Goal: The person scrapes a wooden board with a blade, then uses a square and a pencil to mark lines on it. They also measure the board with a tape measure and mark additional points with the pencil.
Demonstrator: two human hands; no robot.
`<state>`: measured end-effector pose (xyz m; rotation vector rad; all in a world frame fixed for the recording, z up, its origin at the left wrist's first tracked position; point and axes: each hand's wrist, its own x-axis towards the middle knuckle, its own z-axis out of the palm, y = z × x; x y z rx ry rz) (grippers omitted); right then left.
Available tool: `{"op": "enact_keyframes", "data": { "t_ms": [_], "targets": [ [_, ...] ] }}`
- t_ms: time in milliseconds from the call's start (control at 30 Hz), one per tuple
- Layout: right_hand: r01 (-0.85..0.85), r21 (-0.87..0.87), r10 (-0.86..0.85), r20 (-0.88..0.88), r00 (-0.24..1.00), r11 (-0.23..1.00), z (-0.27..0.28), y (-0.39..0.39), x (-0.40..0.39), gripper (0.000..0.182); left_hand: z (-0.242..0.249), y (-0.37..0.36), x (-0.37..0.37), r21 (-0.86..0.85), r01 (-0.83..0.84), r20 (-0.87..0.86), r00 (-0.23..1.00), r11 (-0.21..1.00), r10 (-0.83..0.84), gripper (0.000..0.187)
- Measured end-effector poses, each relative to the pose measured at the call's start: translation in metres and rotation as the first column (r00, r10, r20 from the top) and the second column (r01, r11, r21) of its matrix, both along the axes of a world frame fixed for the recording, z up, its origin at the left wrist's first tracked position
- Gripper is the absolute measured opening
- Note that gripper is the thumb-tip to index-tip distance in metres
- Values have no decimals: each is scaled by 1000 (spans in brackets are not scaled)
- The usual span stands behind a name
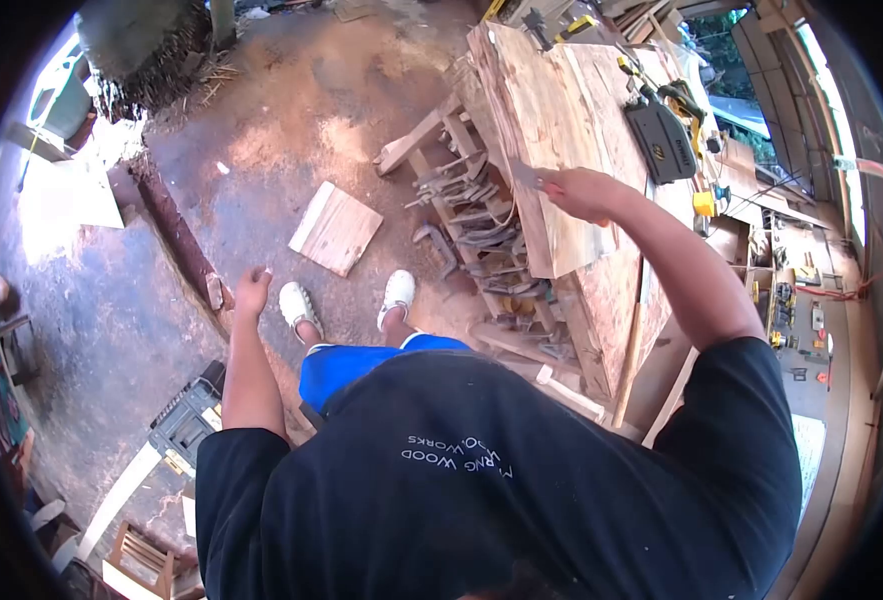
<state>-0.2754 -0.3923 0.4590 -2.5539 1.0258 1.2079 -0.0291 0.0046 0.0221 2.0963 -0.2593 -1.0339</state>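
My right hand (pixel 581 193) is closed round the handle of a scraper (pixel 527 175). Its thin grey blade reaches over the left edge of a pale wooden slab (pixel 569 130), and a bit of orange shows below my fist. The slab lies on a bench to my right. My left hand (pixel 252 292) hangs low at my side with the fingers curled in; whether anything is inside them is hidden. On the floor ahead of my white clogs rests a square wooden board (pixel 336 229), apart from both hands.
Many clamps (pixel 476 205) hang along the bench's left side. A black tool case (pixel 659 137) stands at the bench's far side. Behind my left arm is a grey and black machine (pixel 183 425). A narrow channel (pixel 173 225) cuts across the floor at left.
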Motion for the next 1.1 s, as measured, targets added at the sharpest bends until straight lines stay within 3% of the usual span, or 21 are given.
{"op": "enact_keyframes", "data": {
  "t_ms": [133,200,300,367,433,500,567,700,767,833,867,900,967,1000,1067,1100],
  "targets": [
    [-128,14,128,-20,992,992,-22,-30,5,45,-4,4,4,11,-10,-30,999,1000,11,47],
    [77,60,-77,-14,997,995,-25,-15,20,47,5,4,2,12,-35,-65,997,999,36,47],
    [165,4,-163,-131,978,986,-48,-23,26,47,-3,-3,11,71,55,25,998,996,-57,47],
    [121,-31,-124,-98,987,992,-21,-19,15,45,-8,0,10,46,33,-2,999,998,-33,46],
    [-231,31,225,131,965,972,-23,-30,-22,46,-4,-1,14,27,4,-21,1000,1000,-3,46],
    [-252,47,250,57,967,966,-1,-26,-1,46,2,-6,15,12,-1,-22,1000,1000,1,45],
    [62,6,-60,-150,987,998,7,-3,26,43,-1,-7,11,13,-23,-27,999,1000,23,44],
    [102,-30,-103,-47,994,994,-38,-9,30,40,-1,-14,5,-17,-36,-33,999,999,36,44],
    [126,-1,-125,-125,984,992,-19,-4,15,40,0,-12,3,-23,-35,-53,998,999,34,44],
    [-214,-32,216,66,974,976,-14,-11,-15,39,7,-12,2,-35,-48,-68,997,998,46,44],
    [-118,27,120,-73,990,993,-7,-15,-13,39,11,-10,2,-23,-29,-54,998,999,27,44],
    [-121,25,122,-74,990,992,2,-12,-2,39,14,-12,2,-13,-10,-38,999,1000,10,44],
    [106,23,-100,-193,976,994,3,-1,22,39,6,-13,2,-28,-24,-13,1000,999,24,44],
    [126,33,-117,-195,974,991,-2,17,28,39,3,-7,-1,-35,-17,-2,1000,999,17,44],
    [316,-30,-315,-193,929,948,-6,40,52,41,4,-11,-2,-50,-32,-13,999,998,32,44],
    [12,69,11,-325,946,998,-74,-4,2,39,4,-10,2,-57,-37,-22,999,998,36,44]
  ]
}}
